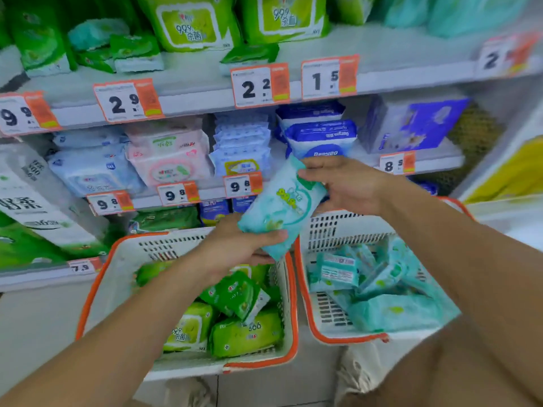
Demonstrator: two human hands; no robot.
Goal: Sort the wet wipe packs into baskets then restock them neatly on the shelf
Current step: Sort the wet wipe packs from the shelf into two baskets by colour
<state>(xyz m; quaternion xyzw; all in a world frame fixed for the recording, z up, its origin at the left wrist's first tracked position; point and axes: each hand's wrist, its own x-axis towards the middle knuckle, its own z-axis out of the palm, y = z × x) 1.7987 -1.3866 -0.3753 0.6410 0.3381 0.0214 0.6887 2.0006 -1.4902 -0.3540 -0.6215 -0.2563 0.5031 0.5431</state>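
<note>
1. Head view, centre of the frame: both hands share one teal pack [283, 205]. The left hand [235, 248] grips its lower end and the right hand [343, 183] pinches the upper end, probably to steady and turn it for sorting.
2. Below sit two baskets: the left basket [97, 289] holds green packs [235, 295], the right basket [338, 230] teal packs [382, 289], so the held one likely belongs lower right.
3. Room: open air lies above both orange rims; the shelf edge [205, 98] with price tags crowds the upper frame.
</note>
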